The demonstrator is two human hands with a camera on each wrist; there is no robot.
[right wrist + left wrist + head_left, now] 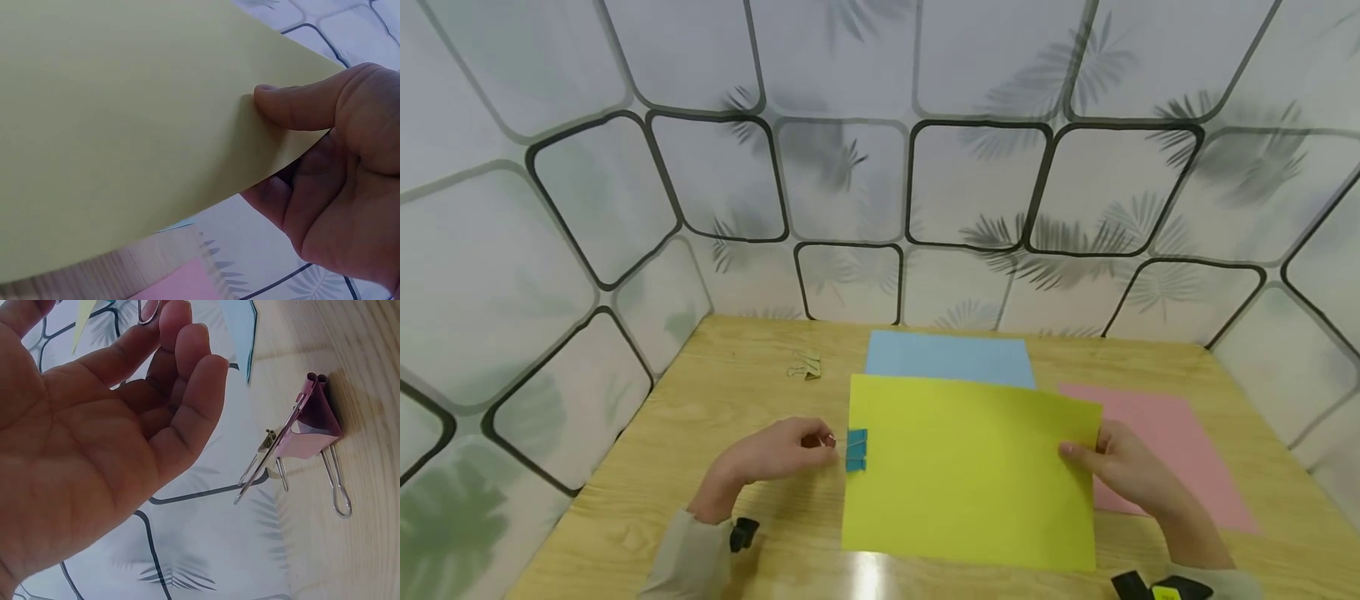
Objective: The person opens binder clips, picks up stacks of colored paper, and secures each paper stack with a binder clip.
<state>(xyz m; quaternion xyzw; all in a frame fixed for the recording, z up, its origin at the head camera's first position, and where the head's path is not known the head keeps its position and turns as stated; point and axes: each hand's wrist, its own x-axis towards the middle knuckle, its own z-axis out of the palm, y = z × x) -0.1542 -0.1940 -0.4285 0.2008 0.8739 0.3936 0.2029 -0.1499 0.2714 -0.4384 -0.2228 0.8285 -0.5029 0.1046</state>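
Observation:
A yellow sheet [970, 475] [125, 112] is held up at its right edge by my right hand [1138, 467] [350, 162], thumb in front and fingers behind. On the sheet's left edge sits a blue binder clip [856, 450]. My left hand [775, 454] [112, 431] is beside that clip, its fingers curled round a silver wire handle [149, 312] at the fingertips. A pink binder clip [309, 428] stands on the table near the left hand; in the head view it is hidden.
Behind the yellow sheet lies a blue sheet [951, 358], and a pink sheet [1180, 450] is at the right. An olive binder clip [807, 367] [269, 440] rests towards the back left of the wooden table [752, 350]. Patterned cloth walls enclose the back and sides.

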